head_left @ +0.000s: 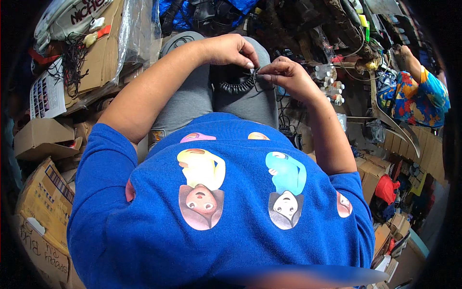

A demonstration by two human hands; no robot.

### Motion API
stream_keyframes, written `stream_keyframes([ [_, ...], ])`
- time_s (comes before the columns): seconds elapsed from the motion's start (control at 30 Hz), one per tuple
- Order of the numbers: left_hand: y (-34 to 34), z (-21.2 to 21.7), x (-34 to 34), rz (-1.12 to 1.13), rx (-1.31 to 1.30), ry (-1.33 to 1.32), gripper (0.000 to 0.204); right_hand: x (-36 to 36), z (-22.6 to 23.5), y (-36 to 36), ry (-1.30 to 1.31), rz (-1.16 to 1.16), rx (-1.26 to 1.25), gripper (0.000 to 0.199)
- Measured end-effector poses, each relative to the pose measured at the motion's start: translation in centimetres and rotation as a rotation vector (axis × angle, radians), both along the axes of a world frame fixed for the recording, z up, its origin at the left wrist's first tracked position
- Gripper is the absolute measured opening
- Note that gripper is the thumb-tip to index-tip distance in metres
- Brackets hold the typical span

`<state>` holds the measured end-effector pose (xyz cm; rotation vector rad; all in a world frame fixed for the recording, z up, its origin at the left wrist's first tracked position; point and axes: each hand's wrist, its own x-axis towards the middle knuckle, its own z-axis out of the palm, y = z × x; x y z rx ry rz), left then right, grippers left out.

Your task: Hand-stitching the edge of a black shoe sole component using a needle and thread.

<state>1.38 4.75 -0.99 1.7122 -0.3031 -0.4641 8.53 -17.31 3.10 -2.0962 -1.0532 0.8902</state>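
Observation:
My left hand [232,51] and my right hand [289,78] meet above my lap, fingertips almost touching. Both are closed in a pinch on a thin black cord [256,85], part of which hangs as a small loop below my right fingers. A tiny whitish spot shows by my left fingertips; it is too small to name. Beneath them, on my grey-trousered leg [231,107], lies a black piece with a curved row of pale ridges [237,88]. Its kind is unclear, and my left hand partly covers it.
Cardboard boxes [45,192] and flat cardboard [98,53] are piled at my left. Black items lie on a blue plastic sheet [173,10] ahead. Several small bottles [332,86] stand right of my knee. Another person in colourful clothing [409,98] sits at far right.

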Motion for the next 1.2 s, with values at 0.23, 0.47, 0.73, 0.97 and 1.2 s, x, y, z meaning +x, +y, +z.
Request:
stream_keyframes([
  [0.23, 0.0, 0.4, 0.0, -0.036, 0.102, -0.075, 0.028, 2.1, -2.3, -0.9, 0.420, 0.028, 0.025, 0.020],
  [0.47, -0.1, -0.1, -0.2, 0.012, 0.111, -0.103, 0.025, 2.2, -3.1, -1.0, 0.512, -0.016, 0.053, 0.020],
  [0.73, 0.1, -0.3, -0.5, 0.031, 0.094, -0.065, 0.024, -0.4, -2.4, -1.2, 0.509, -0.194, 0.093, 0.020],
  [0.97, -0.2, 0.1, -0.2, 0.027, 0.125, -0.069, 0.023, -0.9, -2.0, -1.0, 0.436, -0.176, 0.082, 0.019],
  [1.2, -0.1, -0.1, -0.3, 0.011, 0.118, -0.090, 0.023, -1.6, -0.8, -1.4, 0.082, -0.097, 0.069, 0.018],
])
